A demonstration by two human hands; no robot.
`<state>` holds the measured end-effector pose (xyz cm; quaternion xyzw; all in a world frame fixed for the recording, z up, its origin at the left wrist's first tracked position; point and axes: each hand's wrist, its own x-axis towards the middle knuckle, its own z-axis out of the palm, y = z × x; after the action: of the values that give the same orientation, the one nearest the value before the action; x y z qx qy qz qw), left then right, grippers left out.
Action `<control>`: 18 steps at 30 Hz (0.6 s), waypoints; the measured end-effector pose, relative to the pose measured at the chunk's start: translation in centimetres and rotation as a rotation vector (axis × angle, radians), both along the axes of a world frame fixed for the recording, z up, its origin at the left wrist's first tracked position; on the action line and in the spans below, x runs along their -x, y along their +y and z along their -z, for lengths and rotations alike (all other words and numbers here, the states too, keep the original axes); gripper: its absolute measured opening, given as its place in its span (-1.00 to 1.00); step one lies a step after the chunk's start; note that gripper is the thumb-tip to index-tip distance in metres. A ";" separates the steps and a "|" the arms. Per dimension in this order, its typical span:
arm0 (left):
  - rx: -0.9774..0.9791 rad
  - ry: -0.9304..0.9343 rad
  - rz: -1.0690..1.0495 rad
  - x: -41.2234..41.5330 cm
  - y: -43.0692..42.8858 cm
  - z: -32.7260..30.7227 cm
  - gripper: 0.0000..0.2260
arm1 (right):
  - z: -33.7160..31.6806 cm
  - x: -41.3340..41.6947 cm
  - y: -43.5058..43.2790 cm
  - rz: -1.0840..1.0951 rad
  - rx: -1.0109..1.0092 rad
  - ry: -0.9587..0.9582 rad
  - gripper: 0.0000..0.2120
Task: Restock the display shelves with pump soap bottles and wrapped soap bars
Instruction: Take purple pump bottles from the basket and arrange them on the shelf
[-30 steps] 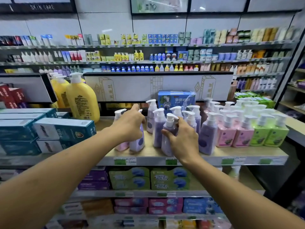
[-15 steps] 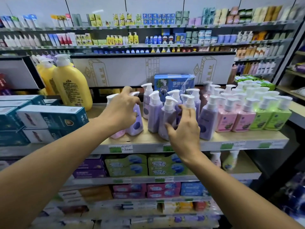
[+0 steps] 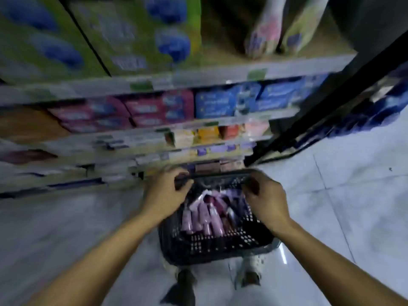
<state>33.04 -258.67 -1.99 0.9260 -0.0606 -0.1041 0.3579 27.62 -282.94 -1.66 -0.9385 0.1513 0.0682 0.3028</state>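
Low in the middle of the frame, both hands now sit at a black basket [image 3: 220,246] on the pale tiled floor [image 3: 353,195]. Half a second ago they were up among the purple pump bottles on the top shelf; the view has since swung down, and that shelf is out of sight.

The left hand [image 3: 164,193] has its fingers curled round the left end of the handle [image 3: 212,175], a dark bar lying across the basket's far rim. The right hand [image 3: 266,202] curls over the right end of the same bar. Both forearms reach in from the bottom corners.

Inside the basket lies a heap of purple and pink items [image 3: 205,215] – too blurred to tell bottles from wrapped bars.

Above the basket, the lower display shelves [image 3: 176,81] fill the upper part of the frame: green boxes [image 3: 136,34] at upper left, pink boxes [image 3: 154,109] and blue boxes [image 3: 220,102] one tier down, and two bottles [image 3: 267,29] standing at the upper right.
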 end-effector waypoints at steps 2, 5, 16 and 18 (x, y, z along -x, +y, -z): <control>-0.049 0.179 0.013 2.0 -2.1 8.4 -0.86 | 7.9 1.9 -2.8 0.036 0.023 0.171 -0.87; -0.120 0.375 0.062 4.2 -5.3 19.9 -0.87 | 19.6 3.3 -5.4 0.016 0.066 0.450 -0.74; 0.073 0.787 -0.194 10.4 -20.1 52.6 -0.74 | 53.0 5.9 -11.4 -0.086 0.164 0.660 -0.64; 0.092 0.752 -0.214 10.9 -21.9 55.8 -0.76 | 56.2 5.5 -11.4 -0.104 0.134 0.651 -0.60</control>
<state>22.18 -280.55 -57.84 0.8072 0.1673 -0.3955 0.4049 22.08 -294.33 -57.81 -0.8917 0.1962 0.3697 0.1724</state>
